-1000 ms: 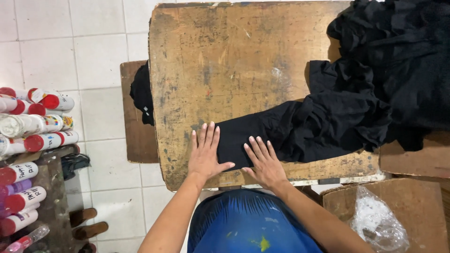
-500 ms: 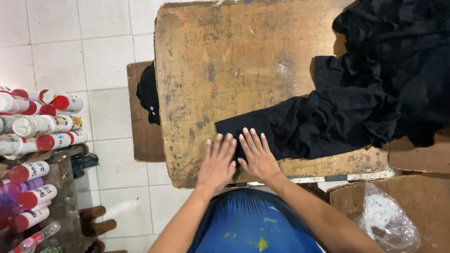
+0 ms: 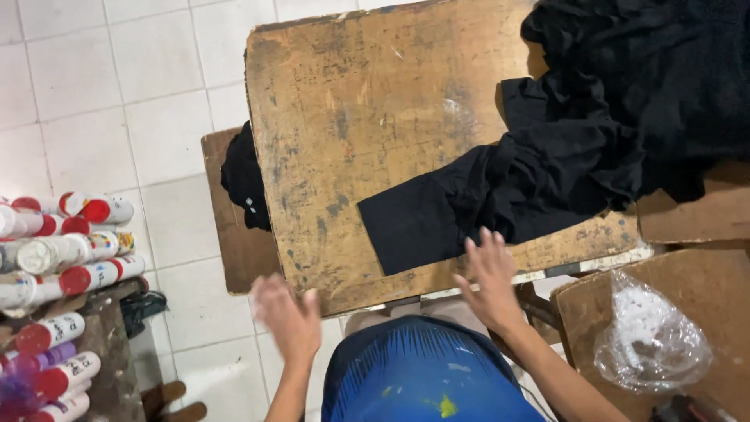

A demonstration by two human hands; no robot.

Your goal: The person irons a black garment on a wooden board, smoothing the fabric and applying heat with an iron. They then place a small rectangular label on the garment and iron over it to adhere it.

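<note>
A black garment [image 3: 562,148] lies bunched on the right part of a worn wooden board [image 3: 367,117], with one flat part [image 3: 414,219] stretched toward me. My right hand [image 3: 491,277] is open, fingers spread, at the near edge of the board just below that flat part. My left hand [image 3: 289,316] is open and blurred, off the board at its near left corner, holding nothing. My blue top [image 3: 422,375] shows below.
Several white spray cans with red caps [image 3: 62,266] lie stacked at the left on a dark stand. Another black cloth [image 3: 244,180] rests on a lower wooden surface [image 3: 234,258]. A clear plastic bag [image 3: 648,336] sits on a brown board at the right. White tiled floor [image 3: 117,94].
Both hands have come off the flat part of the black garment and drawn back toward me. The left hand swung out to the left past the board's corner.
</note>
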